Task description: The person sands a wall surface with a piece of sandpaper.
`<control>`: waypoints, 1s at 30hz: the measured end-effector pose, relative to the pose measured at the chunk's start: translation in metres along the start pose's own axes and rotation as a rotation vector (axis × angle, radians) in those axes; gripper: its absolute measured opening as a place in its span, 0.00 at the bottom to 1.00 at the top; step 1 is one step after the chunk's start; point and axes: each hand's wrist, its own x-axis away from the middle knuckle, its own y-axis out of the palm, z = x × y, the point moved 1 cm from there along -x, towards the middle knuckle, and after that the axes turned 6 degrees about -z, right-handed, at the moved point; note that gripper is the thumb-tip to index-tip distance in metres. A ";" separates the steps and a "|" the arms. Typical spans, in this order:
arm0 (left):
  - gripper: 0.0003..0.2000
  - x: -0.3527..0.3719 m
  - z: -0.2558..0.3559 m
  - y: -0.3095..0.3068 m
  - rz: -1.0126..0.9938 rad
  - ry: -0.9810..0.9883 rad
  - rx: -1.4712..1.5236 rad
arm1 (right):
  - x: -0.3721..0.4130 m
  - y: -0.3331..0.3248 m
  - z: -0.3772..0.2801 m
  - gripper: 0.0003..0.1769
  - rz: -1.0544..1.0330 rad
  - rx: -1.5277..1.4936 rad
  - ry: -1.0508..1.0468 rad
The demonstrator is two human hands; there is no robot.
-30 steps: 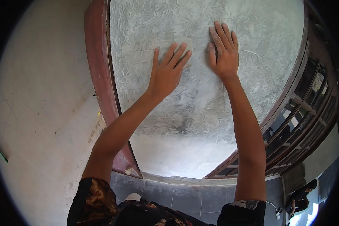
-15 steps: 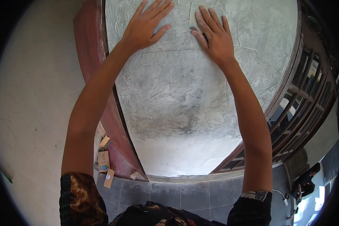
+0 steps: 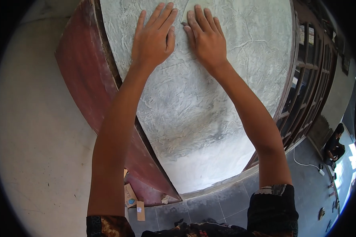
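Note:
A rough grey plastered wall with swirled texture fills the middle, paler near its foot. My left hand lies against its upper left part, fingers spread and pointing up, holding nothing. To its right, my right hand presses a pale thin sheet flat to the wall. Most of the sheet is hidden behind the fingers, and a small dark bit shows by the thumb.
A dark red panel borders the wall on the left, with small cardboard boxes at its foot. Brown-framed windows stand right. A person sits far right near a white cable on grey floor tiles.
The view has turned, so the wall sits further left and tilted. My hands are closer together, and my left fingers have drawn nearer each other.

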 end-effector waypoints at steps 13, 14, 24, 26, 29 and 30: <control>0.25 -0.001 0.003 0.000 -0.008 -0.020 0.008 | 0.062 -0.017 -0.033 0.26 -0.157 0.012 0.029; 0.25 -0.001 0.003 -0.001 -0.007 -0.012 0.000 | 0.090 -0.027 -0.047 0.25 -0.242 0.020 0.032; 0.29 -0.001 0.005 0.000 -0.089 0.004 -0.088 | 0.059 -0.024 -0.016 0.23 -0.094 -0.048 -0.039; 0.30 -0.002 0.004 0.001 -0.115 0.004 -0.117 | 0.106 -0.044 -0.032 0.22 -0.299 -0.028 -0.040; 0.31 -0.001 0.007 0.000 -0.145 -0.001 -0.152 | 0.040 -0.025 -0.005 0.23 -0.179 0.003 -0.069; 0.31 -0.003 0.007 -0.001 -0.152 -0.004 -0.159 | 0.015 -0.016 0.003 0.23 -0.082 0.023 -0.071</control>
